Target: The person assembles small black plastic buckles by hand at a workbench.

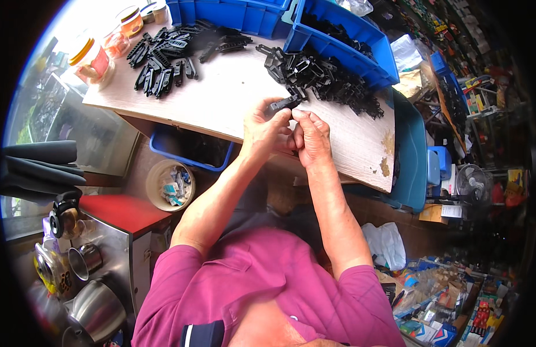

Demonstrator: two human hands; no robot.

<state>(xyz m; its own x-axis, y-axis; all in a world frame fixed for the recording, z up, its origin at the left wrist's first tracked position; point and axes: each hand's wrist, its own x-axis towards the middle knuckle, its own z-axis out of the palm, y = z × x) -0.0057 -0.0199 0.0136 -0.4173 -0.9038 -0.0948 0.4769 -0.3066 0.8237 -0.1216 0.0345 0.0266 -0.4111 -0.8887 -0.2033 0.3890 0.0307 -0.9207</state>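
Note:
Over the front edge of the light wooden table (221, 104), my two hands meet around a small black plastic part (286, 104). My left hand (262, 128) grips this part between thumb and fingers. Close against it, my right hand (312, 133) has its thumb and forefinger pinched together; what lies between them is too small to make out. Just beyond my hands spreads a pile of black plastic frames (325, 75). Farther left on the table is another heap of long black plastic pieces (164, 55).
A blue crate (343, 49) with black parts stands behind the right pile, another blue crate (227, 16) at the back. Jars (91, 61) stand at the table's left end. Below are a blue bin (193, 149) and a waste bucket (154, 191). A teal tub (411, 156) adjoins the right edge.

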